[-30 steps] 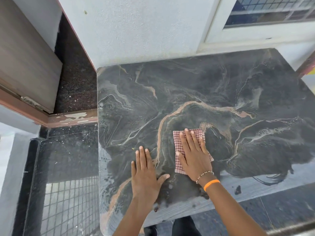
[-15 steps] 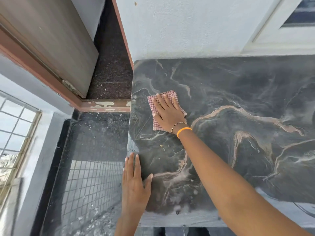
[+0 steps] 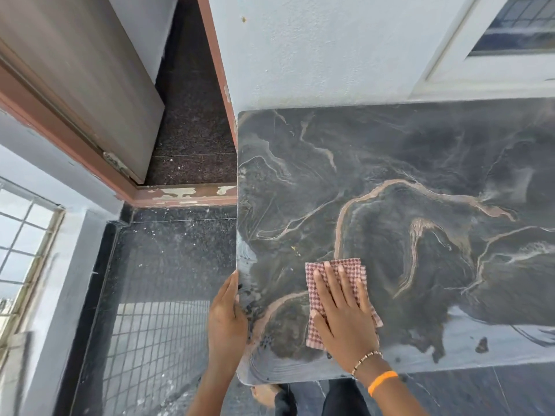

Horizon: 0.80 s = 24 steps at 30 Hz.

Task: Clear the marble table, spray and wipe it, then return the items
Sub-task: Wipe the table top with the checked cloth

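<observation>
1. Flat, straight fingers of the right hand (image 3: 342,313) are pressed on the checked cloth (image 3: 336,298); nothing is pinched or curled round, so the cloth is pinned to the stone only by the spread palm and fingers.
2. At the near-left edge of the marble table (image 3: 420,163), the left hand (image 3: 226,319) is laid with straight fingers along the rim and the thumb on the top surface. No object is held by it; it appears to be used as a brace.
3. Since half a second ago the cloth has been drawn from the far-left part of the top back to the near-left corner, close beside the left hand. A second ago it was nearer the middle of the front, so a sweep out to the far left and back has been made.
4. The left hand has been shifted as well: half a second ago it lay flat over the near-left edge with its fingers together, and now it is turned against the side of the slab.
5. No items are seen on the marble, so clearing is judged done and wiping is judged to be the step in hand. The left portion is judged to be largely covered.
6. Dark specks and wet-looking smears are visible near the front edge, so more passes are probably needed there and on the right side before anything is returned.
</observation>
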Available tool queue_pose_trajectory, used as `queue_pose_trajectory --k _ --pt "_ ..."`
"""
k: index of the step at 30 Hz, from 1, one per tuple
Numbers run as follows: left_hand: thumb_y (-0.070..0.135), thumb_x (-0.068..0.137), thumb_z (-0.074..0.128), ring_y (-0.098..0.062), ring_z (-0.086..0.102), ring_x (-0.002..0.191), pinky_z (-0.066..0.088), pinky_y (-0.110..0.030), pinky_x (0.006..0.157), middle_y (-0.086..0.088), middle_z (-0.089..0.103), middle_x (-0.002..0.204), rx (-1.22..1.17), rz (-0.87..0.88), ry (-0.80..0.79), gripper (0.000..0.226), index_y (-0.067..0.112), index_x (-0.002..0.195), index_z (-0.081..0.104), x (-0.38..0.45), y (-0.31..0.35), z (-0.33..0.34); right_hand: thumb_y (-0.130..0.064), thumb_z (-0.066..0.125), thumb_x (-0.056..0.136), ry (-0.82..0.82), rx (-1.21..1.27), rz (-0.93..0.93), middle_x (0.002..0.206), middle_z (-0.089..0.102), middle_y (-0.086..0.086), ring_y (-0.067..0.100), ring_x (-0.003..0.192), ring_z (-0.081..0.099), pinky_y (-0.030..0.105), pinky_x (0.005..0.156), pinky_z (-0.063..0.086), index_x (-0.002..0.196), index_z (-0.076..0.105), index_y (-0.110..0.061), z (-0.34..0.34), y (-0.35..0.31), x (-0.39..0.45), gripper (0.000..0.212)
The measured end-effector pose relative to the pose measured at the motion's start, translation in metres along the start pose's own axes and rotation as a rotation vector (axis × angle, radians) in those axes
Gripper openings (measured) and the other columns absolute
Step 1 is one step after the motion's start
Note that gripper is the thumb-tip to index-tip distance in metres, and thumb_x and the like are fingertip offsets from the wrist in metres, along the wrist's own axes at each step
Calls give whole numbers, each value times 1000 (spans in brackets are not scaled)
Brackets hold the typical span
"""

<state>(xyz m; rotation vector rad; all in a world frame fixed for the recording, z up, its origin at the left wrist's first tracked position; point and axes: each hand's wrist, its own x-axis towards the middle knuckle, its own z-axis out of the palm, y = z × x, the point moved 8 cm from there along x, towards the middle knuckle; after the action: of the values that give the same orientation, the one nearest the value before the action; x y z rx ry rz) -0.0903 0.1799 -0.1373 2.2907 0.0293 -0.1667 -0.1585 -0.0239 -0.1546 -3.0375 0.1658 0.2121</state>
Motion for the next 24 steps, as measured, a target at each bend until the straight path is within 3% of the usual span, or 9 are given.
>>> queue_pose_trajectory --k 2,5,7,9,11,13,16,20,24 --pt "-15 87 41 -22 55 116 48 -33 96 -9 56 131 -11 5 -6 52 8 134 45 2 -2 -3 -44 32 85 -7 -4 -16 152 28 7 29 140 28 49 110 14 145 29 -17 1 -25 10 66" --pt "-7 89 48 -9 56 96 42 -3 75 -4 63 117 -17 -44 -17 46 11 132 50 5 -11 -6 -44 29 86 4 1 -16 153 27 7 29 140 28 53 115 14 145 27 -16 -8 -50 52 65" --pt "-3 88 53 -4 55 83 40 2 64 -1 66 107 -56 -143 -32 44 12 129 53 9 -21 -7 -43 25 89 -9 29 -19 157 16 7 29 144 15 51 116 5 148 16 -17 -13 -61 90 65" --pt "-1 88 55 -4 58 81 47 -3 72 -2 67 112 -129 -241 -61 41 13 127 55 12 -30 -5 -42 25 91 -29 75 -27 159 4 6 27 146 1 47 116 -6 148 4 -18 -15 -69 132 65" --pt "0 87 56 -10 64 92 53 -23 86 -1 66 117 -199 -330 -91 40 14 125 57 14 -37 -4 -40 28 92 -13 94 -24 159 2 5 25 146 -1 47 117 -5 148 4 -19 -20 -76 176 65" --pt "0 87 57 -6 63 88 54 -31 86 7 65 112 -274 -393 -103 39 13 123 58 14 -42 -1 -39 30 92 5 99 -31 159 5 4 24 146 2 48 118 -1 148 7 -20 -26 -85 213 64" --pt "-2 86 58 2 57 79 55 -32 83 14 62 100 -343 -459 -102 39 16 120 60 15 -50 2 -38 30 93 3 65 -118 159 6 3 24 146 2 47 117 -2 148 8 -20 -30 -110 248 62" --pt "-4 83 61 5 61 88 53 -26 87 14 67 99 -545 -534 -79 35 14 113 65 10 -59 6 -34 31 91 -14 -11 -320 158 11 1 24 146 6 47 117 -3 147 14 -23 -25 -133 236 60" --pt "-1 82 63 -13 68 95 54 -21 79 0 73 100 -743 -594 -124 28 16 102 70 0 -66 10 -35 30 89 -40 -35 -438 157 16 0 24 145 11 48 117 1 147 17 -21 -15 -140 181 61"
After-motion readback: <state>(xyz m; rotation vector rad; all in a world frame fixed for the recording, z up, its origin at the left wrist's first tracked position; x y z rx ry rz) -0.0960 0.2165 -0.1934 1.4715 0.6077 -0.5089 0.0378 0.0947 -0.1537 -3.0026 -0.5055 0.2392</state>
